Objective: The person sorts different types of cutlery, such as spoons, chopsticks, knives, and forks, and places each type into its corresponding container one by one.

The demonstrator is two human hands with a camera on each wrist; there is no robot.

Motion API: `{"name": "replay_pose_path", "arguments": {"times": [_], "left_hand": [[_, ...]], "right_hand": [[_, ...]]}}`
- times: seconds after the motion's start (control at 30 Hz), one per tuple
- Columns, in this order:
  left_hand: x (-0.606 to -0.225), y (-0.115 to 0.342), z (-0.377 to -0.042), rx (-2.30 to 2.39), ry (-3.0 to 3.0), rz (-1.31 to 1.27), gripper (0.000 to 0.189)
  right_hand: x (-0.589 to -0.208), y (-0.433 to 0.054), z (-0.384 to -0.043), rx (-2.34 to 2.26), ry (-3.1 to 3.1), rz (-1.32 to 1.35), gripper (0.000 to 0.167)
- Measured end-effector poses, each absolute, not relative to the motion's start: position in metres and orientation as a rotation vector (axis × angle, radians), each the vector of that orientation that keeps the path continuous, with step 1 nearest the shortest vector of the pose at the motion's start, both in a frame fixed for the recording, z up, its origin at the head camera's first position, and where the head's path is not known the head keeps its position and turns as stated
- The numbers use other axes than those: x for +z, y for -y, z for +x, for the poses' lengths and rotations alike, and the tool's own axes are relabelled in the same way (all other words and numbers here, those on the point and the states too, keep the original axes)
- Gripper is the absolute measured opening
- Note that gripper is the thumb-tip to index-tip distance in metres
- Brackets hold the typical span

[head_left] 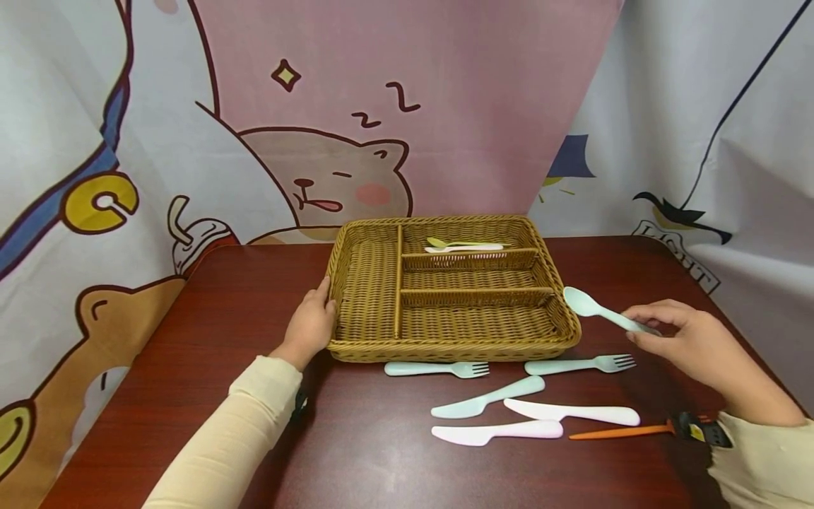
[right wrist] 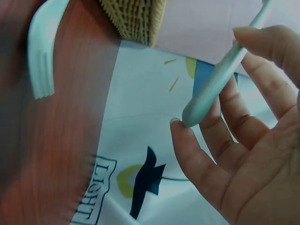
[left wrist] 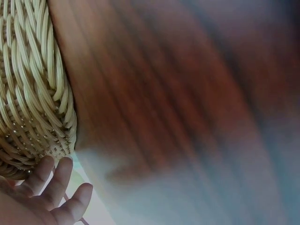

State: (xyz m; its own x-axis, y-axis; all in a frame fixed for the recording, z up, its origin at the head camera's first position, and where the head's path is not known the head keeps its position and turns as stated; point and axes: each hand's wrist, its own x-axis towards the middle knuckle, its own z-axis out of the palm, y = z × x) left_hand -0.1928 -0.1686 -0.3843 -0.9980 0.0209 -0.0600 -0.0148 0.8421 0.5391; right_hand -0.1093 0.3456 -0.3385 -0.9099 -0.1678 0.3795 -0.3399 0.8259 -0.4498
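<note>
A pale mint spoon point(head_left: 609, 315) is pinched by its handle in the right hand point(head_left: 689, 339), its bowl close to the right rim of a divided wicker basket point(head_left: 458, 349). The right wrist view shows the spoon's handle point(right wrist: 213, 93) between thumb and fingers. At the basket's left side, the left hand point(head_left: 308, 326) rests against the outer wall. Its fingers look fairly straight in the left wrist view, near the woven wall point(left wrist: 35, 75). A white utensil point(head_left: 467, 248) and a yellow-green one lie in the back right compartment.
In front of the basket lie two mint forks point(head_left: 420, 368) point(head_left: 575, 366), a mint knife point(head_left: 486, 399) and two whitish knives point(head_left: 572, 413) point(head_left: 502, 430). An orange utensil point(head_left: 620, 433) is partly hidden by the right wrist's strap. A printed curtain point(head_left: 483, 113) hangs behind the dark red table point(head_left: 210, 396).
</note>
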Motion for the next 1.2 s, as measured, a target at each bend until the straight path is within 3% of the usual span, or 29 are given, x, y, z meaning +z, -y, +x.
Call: {"name": "replay_pose_path", "arguments": {"times": [0.87, 1.2], "left_hand": [[-0.388, 0.171, -0.195, 0.856, -2.940, 0.004, 0.056], [-0.386, 0.170, -0.195, 0.845, -2.947, 0.004, 0.057]], "right_hand": [[-0.303, -0.280, -0.181, 0.690, 2.797, 0.421, 0.015], [-0.292, -0.263, -0.200, 0.760, 2.934, 0.356, 0.025]]}}
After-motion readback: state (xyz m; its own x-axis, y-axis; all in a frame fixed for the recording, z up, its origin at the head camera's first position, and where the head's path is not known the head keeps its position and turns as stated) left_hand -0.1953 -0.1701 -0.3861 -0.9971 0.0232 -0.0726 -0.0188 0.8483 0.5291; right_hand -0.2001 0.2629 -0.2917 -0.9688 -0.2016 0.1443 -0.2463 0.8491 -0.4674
